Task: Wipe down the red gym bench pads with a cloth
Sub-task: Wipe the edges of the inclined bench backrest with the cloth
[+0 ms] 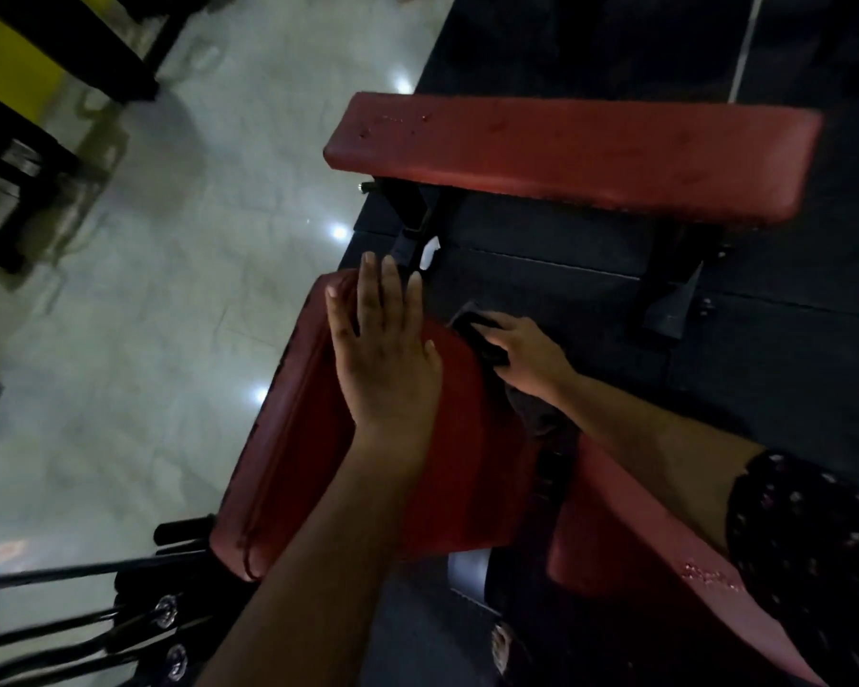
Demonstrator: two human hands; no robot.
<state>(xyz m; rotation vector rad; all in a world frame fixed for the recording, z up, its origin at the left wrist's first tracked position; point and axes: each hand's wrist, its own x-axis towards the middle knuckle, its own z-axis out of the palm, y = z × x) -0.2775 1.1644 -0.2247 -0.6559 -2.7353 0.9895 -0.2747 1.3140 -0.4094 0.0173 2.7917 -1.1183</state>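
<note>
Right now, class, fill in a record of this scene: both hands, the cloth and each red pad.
left hand: fingers straight, flat over the near pad
right hand: grips the dark cloth at that pad's right edge
far bench pad: droplets near its left end
third pad: lower right, droplets on it
floor: dark mat under benches, pale tiles on the left

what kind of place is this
Most likely a gym: a flat red padded bench on a black frame, dark floor mats beside pale tile, and metal bars at lower left. The right hand grips a dark cloth at the edge of another red pad.
</note>
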